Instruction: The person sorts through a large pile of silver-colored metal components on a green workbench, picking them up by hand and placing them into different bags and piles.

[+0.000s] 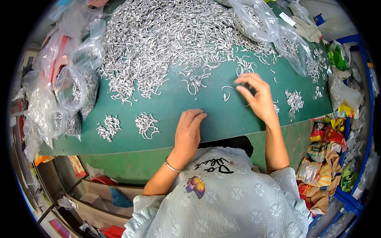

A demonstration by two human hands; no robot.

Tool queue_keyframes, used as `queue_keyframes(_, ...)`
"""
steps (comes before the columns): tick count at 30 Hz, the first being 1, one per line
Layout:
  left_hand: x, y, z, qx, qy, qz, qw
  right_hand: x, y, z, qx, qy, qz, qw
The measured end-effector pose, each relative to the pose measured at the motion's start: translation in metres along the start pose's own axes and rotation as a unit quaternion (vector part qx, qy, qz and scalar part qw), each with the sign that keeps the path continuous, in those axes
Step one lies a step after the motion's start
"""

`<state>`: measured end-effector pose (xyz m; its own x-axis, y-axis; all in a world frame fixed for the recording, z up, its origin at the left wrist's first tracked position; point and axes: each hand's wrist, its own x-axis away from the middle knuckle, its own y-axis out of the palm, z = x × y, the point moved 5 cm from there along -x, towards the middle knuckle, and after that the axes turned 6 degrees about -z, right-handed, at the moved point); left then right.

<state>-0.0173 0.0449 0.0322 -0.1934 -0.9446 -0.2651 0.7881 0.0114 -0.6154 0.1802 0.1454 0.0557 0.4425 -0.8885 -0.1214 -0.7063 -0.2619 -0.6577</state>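
Small curved silvery metal pieces lie heaped over the far part of a green tabletop. My left hand rests near the table's front edge. Its fingers are curled and pressed together, and what they hold, if anything, is hidden. Raised over the table to the right, my right hand has thumb and forefinger apart with nothing visible between them. A couple of loose curved pieces lie just left of it, and a small cluster sits beyond its fingertips. Another loose cluster lies beyond my left hand.
Two small piles lie at front left; another pile is at right. Clear plastic bags of pieces crowd the left edge, and more bags lie far right. A blue-framed shelf with packages stands right.
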Motion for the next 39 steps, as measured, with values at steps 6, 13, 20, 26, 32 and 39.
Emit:
queue_keyframes(6,-0.003,-0.010,-0.011,-0.027,-0.023,0.033,0.999,0.006,0.029,-0.014,0.174,-0.043,-0.047,0.983)
queue_keyframes(13,0.005,-0.006,-0.007,-0.007,-0.006,0.011,1.000,-0.029,0.031,-0.039,0.122,-0.071,-0.008,0.990)
queue_keyframes(20,0.007,-0.010,-0.008,-0.011,-0.004,0.000,1.000,-0.045,0.092,-0.040,0.189,-0.089,-0.097,0.973)
queue_keyframes(26,0.008,-0.012,-0.007,0.016,-0.018,0.010,1.000,-0.040,0.057,-0.004,-0.055,0.002,-0.056,0.997)
queue_keyframes(32,0.010,-0.013,-0.007,0.029,-0.008,0.027,0.999,-0.053,0.003,0.027,-0.144,0.154,0.019,0.977)
queue_keyframes(39,0.012,-0.015,-0.007,0.034,-0.014,0.034,0.999,-0.056,0.048,-0.041,0.138,-0.104,0.016,0.985)
